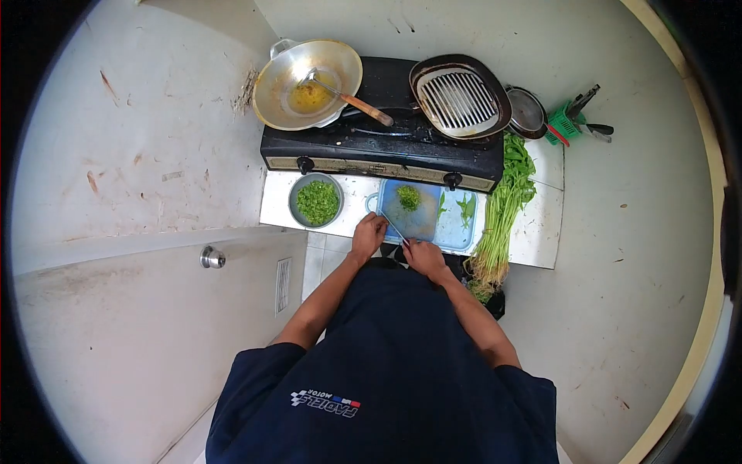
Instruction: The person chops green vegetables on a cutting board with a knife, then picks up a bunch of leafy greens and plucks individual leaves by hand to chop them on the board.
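Note:
A blue cutting board (421,220) lies on the white tiled counter (541,232) in front of the stove. On it are a small pile of chopped greens (408,197) and a few loose leaves (466,209). My left hand (369,233) rests with curled fingers on the board's near left corner; what is under it is hidden. My right hand (423,254) is closed at the board's near edge around a knife (393,226), whose thin pale blade points up-left toward the left hand. A metal bowl of chopped greens (317,202) stands just left of the board.
A long bundle of leafy green stalks (502,216) lies right of the board. On the black stove (379,147) sit a wok with a spatula (308,83) and a grill pan (461,97). A lid (527,112) and a green utensil basket (566,122) are at the right. A door knob (212,257) is at the left.

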{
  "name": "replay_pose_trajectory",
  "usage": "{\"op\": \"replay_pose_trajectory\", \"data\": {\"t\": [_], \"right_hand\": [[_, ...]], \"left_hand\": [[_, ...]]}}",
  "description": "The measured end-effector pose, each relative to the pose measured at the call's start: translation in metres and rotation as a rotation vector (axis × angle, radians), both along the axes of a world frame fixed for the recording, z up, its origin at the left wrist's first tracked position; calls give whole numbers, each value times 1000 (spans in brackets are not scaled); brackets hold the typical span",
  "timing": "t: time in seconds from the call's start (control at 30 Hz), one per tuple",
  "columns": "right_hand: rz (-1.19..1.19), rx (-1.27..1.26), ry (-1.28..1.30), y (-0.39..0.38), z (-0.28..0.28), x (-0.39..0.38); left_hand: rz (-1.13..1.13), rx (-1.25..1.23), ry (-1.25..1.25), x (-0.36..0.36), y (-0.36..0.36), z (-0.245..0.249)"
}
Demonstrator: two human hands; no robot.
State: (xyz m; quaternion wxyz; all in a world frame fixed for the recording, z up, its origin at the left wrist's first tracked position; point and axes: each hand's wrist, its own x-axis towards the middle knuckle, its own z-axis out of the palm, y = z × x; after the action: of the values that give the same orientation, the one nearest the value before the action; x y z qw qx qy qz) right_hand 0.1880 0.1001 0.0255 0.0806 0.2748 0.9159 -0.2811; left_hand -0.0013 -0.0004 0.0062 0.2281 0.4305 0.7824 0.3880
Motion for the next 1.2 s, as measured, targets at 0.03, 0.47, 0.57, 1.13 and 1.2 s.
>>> {"op": "replay_pose_trajectory", "data": {"t": [0.03, 0.47, 0.57, 1.13, 1.2], "right_hand": [[5, 0, 0, 1, -6, -3], [-122, -43, -76, 8, -3, -3], [-109, -53, -32, 11, -1, -2], [-58, -39, 15, 8, -12, -3], [-50, -40, -34, 11, -9, -12]], "left_hand": [[1, 0, -15, 0, 0, 0], [-43, 13, 157, 0, -7, 5], [-51, 15, 136, -2, -4, 3], [-45, 24, 104, -2, 5, 1], [-38, 13, 108, -2, 6, 1]]}}
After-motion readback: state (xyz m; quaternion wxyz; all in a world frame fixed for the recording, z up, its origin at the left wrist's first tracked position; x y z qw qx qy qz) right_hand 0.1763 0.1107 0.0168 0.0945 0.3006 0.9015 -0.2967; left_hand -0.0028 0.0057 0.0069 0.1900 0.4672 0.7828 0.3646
